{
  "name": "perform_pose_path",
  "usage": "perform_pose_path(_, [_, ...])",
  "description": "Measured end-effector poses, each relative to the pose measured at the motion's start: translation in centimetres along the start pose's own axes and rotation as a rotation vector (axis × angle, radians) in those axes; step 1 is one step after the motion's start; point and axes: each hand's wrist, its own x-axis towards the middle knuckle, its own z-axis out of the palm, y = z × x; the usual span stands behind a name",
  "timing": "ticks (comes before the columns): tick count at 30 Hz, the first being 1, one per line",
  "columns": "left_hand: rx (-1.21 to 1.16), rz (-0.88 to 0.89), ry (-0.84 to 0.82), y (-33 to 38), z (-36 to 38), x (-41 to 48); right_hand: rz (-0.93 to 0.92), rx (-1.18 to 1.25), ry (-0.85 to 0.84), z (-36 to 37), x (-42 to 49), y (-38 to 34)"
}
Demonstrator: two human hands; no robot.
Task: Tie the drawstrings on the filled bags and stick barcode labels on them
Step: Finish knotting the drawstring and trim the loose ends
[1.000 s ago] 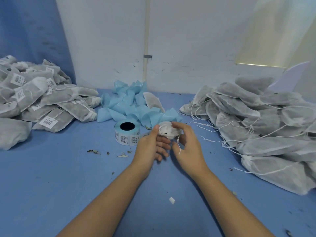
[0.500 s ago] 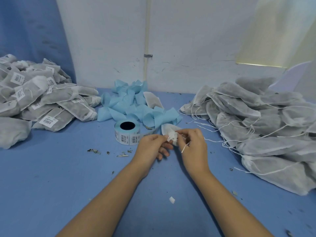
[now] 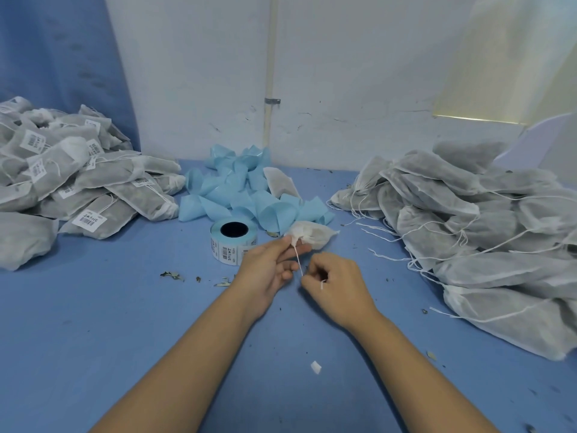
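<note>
A small white filled bag [image 3: 315, 235] lies on the blue table [image 3: 125, 323] just right of the barcode label roll [image 3: 233, 240]. My left hand [image 3: 268, 270] pinches the bag's gathered neck. My right hand [image 3: 335, 281] pinches the white drawstring [image 3: 298, 259], which runs taut from the neck down to its fingers. A heap of untied grey bags [image 3: 468, 220] with loose strings fills the right side. Labelled, tied bags [image 3: 71, 182] are piled at the left.
A heap of light blue backing papers [image 3: 246, 189] lies behind the roll by the white wall. Dry leaf crumbs [image 3: 171, 275] and a small white scrap [image 3: 316, 367] dot the table.
My right hand has pulled back toward me and to the right, drawing the string taut. The bag's mouth has cinched and the bag now lies on the table past my left fingers.
</note>
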Motion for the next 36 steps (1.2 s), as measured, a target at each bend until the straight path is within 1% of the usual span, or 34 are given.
perform_pose_path(2, [-0.034,-0.005,-0.012,0.0,0.1,0.0,0.005,-0.026,-0.025,0.1,0.1,0.1])
perform_pose_path(5, [-0.124,0.009,-0.055,0.0,0.2,0.0,0.014,0.044,0.028,-0.1,0.2,0.3])
perform_pose_path(8, [-0.156,0.011,-0.101,0.0,0.1,0.1,0.058,0.223,0.155,-0.7,0.1,0.0])
perform_pose_path(12, [-0.176,-0.04,-0.136,-0.2,-0.1,0.0,0.102,0.395,0.407,-1.1,-0.3,-0.5])
perform_pose_path(14, [-0.17,-0.037,-0.152,-0.3,0.0,-0.1,0.131,0.409,0.488,-1.3,-0.3,-0.7])
perform_pose_path(15, [-0.159,-0.033,-0.162,-0.4,0.1,-0.1,0.136,0.384,0.499,-1.3,-0.3,-0.9])
perform_pose_path(16, [-0.149,-0.031,-0.174,-0.5,0.2,-0.1,0.14,0.367,0.488,-1.3,-0.2,-1.0])
perform_pose_path(18, [-0.125,-0.027,-0.195,-0.6,0.3,-0.2,0.177,0.418,0.406,-1.0,0.1,-1.3])
perform_pose_path(20, [-0.064,-0.014,-0.206,-0.7,0.3,-0.3,0.249,0.54,0.293,-0.7,0.3,-1.6])
perform_pose_path(22, [0.019,0.008,-0.206,-0.7,0.5,-0.4,0.31,0.684,0.222,-0.6,0.5,-1.8])
perform_pose_path(26, [0.119,0.032,-0.206,-1.0,1.0,-0.7,0.424,0.849,0.204,-1.0,0.6,-1.9])
perform_pose_path(29, [0.162,0.005,-0.2,-1.0,1.2,-0.9,0.544,1.027,0.229,-1.0,0.7,-2.0])
perform_pose_path(32, [0.158,-0.035,-0.207,-1.0,1.6,-0.9,0.633,1.09,0.256,-1.2,1.0,-1.9])
perform_pose_path(36, [0.201,-0.036,-0.208,-0.8,1.9,-0.9,0.678,1.175,0.272,-1.5,1.1,-1.5])
